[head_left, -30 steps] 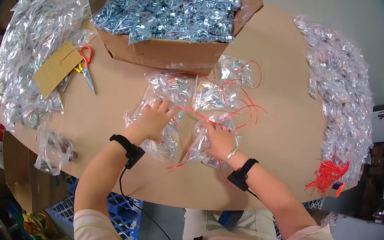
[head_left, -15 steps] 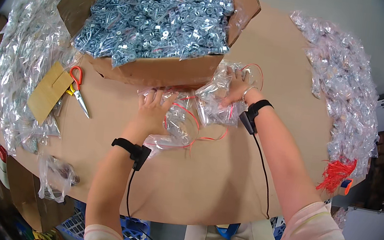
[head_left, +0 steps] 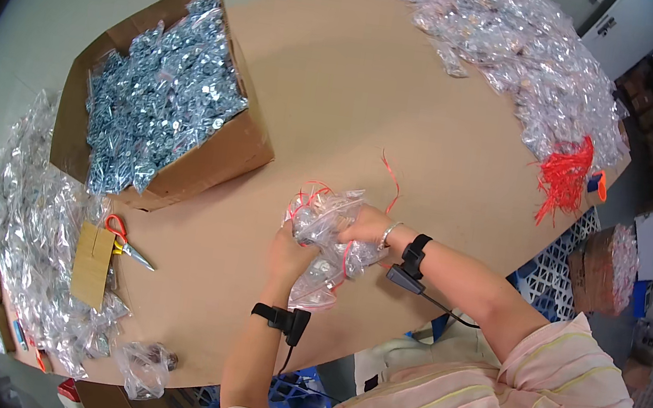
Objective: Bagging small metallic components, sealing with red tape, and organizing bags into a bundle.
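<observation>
Both hands are gathering a bunch of clear bags (head_left: pixel 325 241) just above the table (head_left: pixel 342 89) — the left hand (head_left: pixel 289 250) is cupping it from below, the right hand (head_left: pixel 365 228) is clamping its top. Red ties (head_left: pixel 319 195) are trailing loose — a slack grip could be letting bags slide out and scatter.

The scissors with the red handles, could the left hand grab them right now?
Probably not right away. The left hand is full, gripping the bunch of clear bags. The scissors lie apart to its left, with bare table between.
</observation>
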Motion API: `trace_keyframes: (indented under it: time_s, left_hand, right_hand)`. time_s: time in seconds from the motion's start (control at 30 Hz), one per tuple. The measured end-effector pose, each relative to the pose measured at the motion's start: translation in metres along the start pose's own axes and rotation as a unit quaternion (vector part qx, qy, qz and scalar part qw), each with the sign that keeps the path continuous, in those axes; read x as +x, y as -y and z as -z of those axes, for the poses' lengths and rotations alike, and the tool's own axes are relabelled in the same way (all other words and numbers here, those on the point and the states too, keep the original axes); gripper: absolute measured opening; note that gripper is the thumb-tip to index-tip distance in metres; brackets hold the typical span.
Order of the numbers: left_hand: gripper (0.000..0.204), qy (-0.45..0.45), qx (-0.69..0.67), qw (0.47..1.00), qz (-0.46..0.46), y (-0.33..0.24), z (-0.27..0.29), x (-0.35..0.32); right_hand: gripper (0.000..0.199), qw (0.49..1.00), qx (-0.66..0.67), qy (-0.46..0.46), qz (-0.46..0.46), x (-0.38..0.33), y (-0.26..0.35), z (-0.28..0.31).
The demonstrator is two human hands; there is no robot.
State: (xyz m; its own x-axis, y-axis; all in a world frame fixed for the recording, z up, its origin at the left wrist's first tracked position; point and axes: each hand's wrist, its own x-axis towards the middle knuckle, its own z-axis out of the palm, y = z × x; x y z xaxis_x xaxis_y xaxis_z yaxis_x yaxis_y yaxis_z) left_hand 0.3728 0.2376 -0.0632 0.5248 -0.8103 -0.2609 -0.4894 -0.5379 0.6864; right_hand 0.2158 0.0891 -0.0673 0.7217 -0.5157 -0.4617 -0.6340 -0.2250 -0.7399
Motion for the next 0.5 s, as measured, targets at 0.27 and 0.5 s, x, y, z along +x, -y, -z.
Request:
trace_keyframes:
  time_s: [0.27,0.5]
  left_hand:
    - [0.054,0.133,-0.367,0.92,-0.027,-0.123,-0.056,-0.058]
    - [0.069,0.241,-0.318,0.903,-0.157,-0.318,-0.167,-0.095]
  right_hand:
    - [0.043,0.86,0.509,0.028,-0.002,-0.136,-0.076,0.064]
    - [0.035,0.804,0.575,-0.106,0.105,-0.312,-0.164,0.209]
